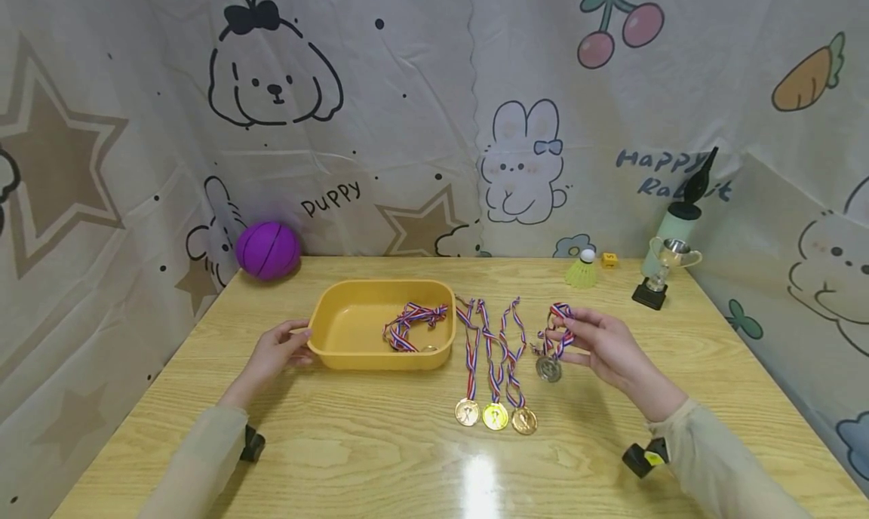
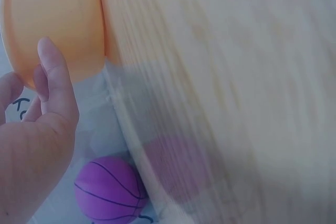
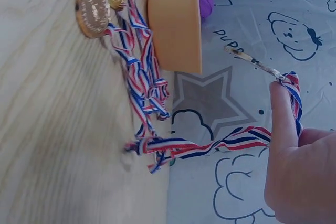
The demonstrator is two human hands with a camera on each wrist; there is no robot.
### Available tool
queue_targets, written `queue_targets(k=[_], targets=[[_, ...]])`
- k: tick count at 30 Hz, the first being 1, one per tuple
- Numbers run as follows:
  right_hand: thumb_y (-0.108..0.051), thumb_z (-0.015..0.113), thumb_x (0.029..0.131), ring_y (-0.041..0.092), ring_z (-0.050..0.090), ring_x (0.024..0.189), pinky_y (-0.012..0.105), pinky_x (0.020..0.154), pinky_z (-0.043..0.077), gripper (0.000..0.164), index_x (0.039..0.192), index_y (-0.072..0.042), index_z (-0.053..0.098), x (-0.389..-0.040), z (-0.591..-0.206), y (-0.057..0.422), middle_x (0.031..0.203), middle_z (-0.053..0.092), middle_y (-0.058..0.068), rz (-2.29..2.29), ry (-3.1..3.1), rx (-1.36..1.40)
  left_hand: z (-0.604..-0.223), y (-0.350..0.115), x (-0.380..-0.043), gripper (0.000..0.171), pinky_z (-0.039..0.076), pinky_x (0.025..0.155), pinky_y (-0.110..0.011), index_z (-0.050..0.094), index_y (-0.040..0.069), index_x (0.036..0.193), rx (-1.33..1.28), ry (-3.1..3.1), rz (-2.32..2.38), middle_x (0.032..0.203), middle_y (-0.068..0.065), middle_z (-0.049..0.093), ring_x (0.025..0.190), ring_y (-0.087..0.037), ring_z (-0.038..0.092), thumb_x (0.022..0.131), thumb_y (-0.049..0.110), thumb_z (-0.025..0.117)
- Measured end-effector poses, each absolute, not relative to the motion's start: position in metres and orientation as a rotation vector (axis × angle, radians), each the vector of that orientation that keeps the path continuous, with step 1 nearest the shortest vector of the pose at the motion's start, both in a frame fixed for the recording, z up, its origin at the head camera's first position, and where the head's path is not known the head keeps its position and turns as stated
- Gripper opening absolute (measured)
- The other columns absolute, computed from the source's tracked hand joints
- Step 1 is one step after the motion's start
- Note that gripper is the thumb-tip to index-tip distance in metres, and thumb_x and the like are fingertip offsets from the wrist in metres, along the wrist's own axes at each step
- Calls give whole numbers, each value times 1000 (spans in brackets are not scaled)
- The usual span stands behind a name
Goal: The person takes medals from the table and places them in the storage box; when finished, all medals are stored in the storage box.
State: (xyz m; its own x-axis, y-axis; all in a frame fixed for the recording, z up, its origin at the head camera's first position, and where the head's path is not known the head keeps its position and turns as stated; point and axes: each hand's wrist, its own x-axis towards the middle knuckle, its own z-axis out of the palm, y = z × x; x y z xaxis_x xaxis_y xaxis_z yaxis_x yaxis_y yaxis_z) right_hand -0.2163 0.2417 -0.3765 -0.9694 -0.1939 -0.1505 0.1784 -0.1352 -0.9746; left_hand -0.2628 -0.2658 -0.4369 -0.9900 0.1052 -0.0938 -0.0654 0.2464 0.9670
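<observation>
A yellow plastic basin [image 1: 380,361] stands on the wooden table, with a bundled striped ribbon [image 1: 400,339] and part of a medal inside. At its left end, my left hand [image 1: 274,351] holds the rim, thumb against the outer wall [image 2: 63,19]. To the basin's right, my right hand [image 1: 604,345] pinches the looped red, white and blue ribbon of a silver medal [image 1: 548,368]. The medal hangs below the fingers, and the ribbon's tail [image 3: 210,148] trails toward the table. Three gold medals, left [image 1: 467,412], middle [image 1: 495,416] and right [image 1: 523,420], lie in a row, ribbons stretched away from me.
A purple ball [image 1: 268,250] sits at the back left. Along the back right are a yellow-green shuttlecock [image 1: 581,270], a small yellow cube [image 1: 609,260], a trophy cup [image 1: 655,277] and a pale green bottle [image 1: 679,221] with a black top. Printed cloth [image 1: 421,127] surrounds the table.
</observation>
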Motion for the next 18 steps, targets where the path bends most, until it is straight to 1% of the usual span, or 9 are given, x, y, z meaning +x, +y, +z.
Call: queue_targets(k=[4, 6, 11, 13, 16, 18], targets=[[-12, 46, 102, 5, 68, 88, 27, 74, 61, 28, 125, 2, 38, -217, -368, 238, 99, 67, -9, -2206, 1874, -28, -436, -266, -262, 50, 60, 71, -21, 32, -11, 141, 40, 2367, 1843, 94, -7, 60, 73, -4, 64, 102, 16, 46], [-13, 47, 101, 5, 67, 89, 26, 74, 61, 33, 128, 3, 37, -218, -365, 235, 100, 67, -9, -2198, 1878, -41, -437, -267, -262, 50, 60, 71, -21, 33, -11, 141, 39, 2370, 1842, 93, -6, 60, 73, -4, 64, 102, 16, 46], [-15, 49, 101, 4, 67, 90, 23, 71, 60, 48, 137, 9, 29, -220, -357, 226, 103, 66, -8, -2183, 1887, -84, -439, -268, -263, 49, 60, 72, -21, 34, -11, 141, 43, 2372, 1843, 89, -2, 60, 73, -4, 64, 102, 16, 47], [-14, 48, 101, 5, 67, 90, 22, 70, 59, 45, 136, 9, 30, -221, -354, 222, 103, 66, -7, -2188, 1880, -99, -439, -269, -263, 48, 60, 72, -21, 34, -11, 140, 44, 2372, 1842, 88, -1, 59, 73, -4, 64, 102, 16, 47], [-14, 49, 101, 6, 68, 91, 22, 68, 59, 37, 131, 3, 37, -223, -349, 215, 104, 66, -7, -2191, 1866, -122, -440, -269, -263, 48, 60, 72, -22, 35, -10, 140, 40, 2374, 1837, 88, -1, 59, 73, -4, 64, 102, 16, 47], [-13, 50, 100, 7, 68, 91, 22, 67, 59, 28, 124, -1, 42, -225, -347, 209, 103, 66, -7, -2197, 1855, -134, -440, -269, -263, 48, 60, 72, -22, 35, -10, 140, 39, 2379, 1832, 89, -2, 59, 74, -4, 64, 102, 17, 47]])
